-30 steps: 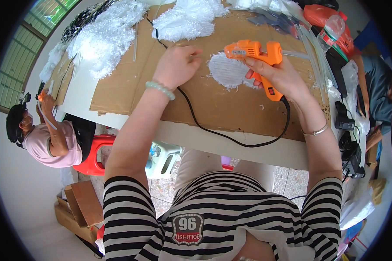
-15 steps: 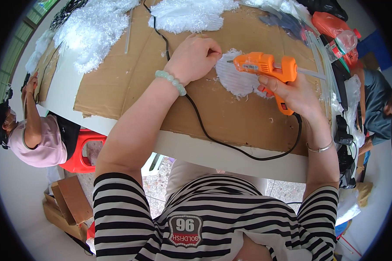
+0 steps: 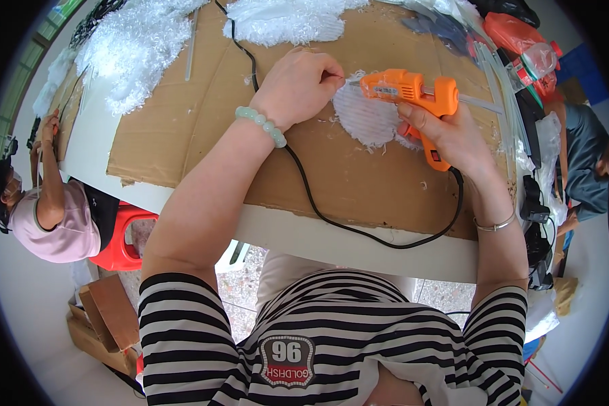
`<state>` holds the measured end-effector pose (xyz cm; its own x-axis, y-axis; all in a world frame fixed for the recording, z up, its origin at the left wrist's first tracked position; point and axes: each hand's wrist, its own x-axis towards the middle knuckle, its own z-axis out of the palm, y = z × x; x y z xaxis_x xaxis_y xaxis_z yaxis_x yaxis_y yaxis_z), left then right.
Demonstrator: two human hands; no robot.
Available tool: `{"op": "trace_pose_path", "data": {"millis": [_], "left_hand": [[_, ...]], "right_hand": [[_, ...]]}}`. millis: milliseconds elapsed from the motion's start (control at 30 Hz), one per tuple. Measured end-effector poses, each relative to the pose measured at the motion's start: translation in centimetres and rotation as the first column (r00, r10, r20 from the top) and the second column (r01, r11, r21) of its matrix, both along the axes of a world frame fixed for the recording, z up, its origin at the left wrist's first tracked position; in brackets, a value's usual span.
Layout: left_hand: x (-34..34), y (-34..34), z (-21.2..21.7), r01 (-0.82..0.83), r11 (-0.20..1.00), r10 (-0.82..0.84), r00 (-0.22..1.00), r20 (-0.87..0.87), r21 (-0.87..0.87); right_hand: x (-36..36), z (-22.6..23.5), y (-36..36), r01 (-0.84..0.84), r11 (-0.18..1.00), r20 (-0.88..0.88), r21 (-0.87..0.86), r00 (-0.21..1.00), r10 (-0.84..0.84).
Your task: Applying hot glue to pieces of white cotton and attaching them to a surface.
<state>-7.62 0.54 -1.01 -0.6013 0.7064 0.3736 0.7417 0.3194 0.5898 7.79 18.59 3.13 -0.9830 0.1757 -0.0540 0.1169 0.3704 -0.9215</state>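
Observation:
My right hand [image 3: 453, 139] is wrapped round an orange hot glue gun [image 3: 419, 91], a glue stick [image 3: 479, 103] poking from its back end. Its nozzle points left, close to the fingertips of my left hand [image 3: 301, 84]. Those fingers are pinched together at the upper left edge of a small white ribbed fabric piece [image 3: 365, 120] with a frayed rim. What the pinch holds, if anything, is hidden. The fabric piece lies on the cardboard sheet [image 3: 250, 176], partly below the gun. A black cord [image 3: 304, 193] runs from the gun's handle and passes under my left forearm.
Fluffy white fabric heaps [image 3: 142, 57] and another white piece [image 3: 284, 24] cover the far side. Clear sticks [image 3: 497, 95], a plastic bottle [image 3: 538, 61] and a red bag [image 3: 511, 34] crowd the right edge. A co-worker in pink [image 3: 57, 216] sits left; another person [image 3: 582, 155] is at right.
The glue gun has moved slightly left and up, bringing its nozzle to my left fingertips. My left hand keeps its pinch. The whole view has shifted a little.

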Motion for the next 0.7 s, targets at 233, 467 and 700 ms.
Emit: {"op": "trace_pose_path", "data": {"millis": [233, 467, 700], "left_hand": [[-0.01, 0.17, 0.14, 0.000, 1.000, 0.000, 1.000, 0.023, -0.020], [-0.08, 0.05, -0.05, 0.010, 1.000, -0.011, 1.000, 0.016, 0.013], [-0.18, 0.08, -0.09, 0.003, 1.000, -0.003, 0.999, 0.052, -0.003]], "right_hand": [[-0.09, 0.11, -0.02, 0.016, 1.000, 0.025, -0.012, 1.000, -0.015], [-0.12, 0.13, -0.08, -0.005, 1.000, 0.042, -0.003, 0.999, 0.005], [-0.06, 0.21, 0.00, -0.024, 1.000, 0.091, -0.007, 0.996, 0.025]]}}
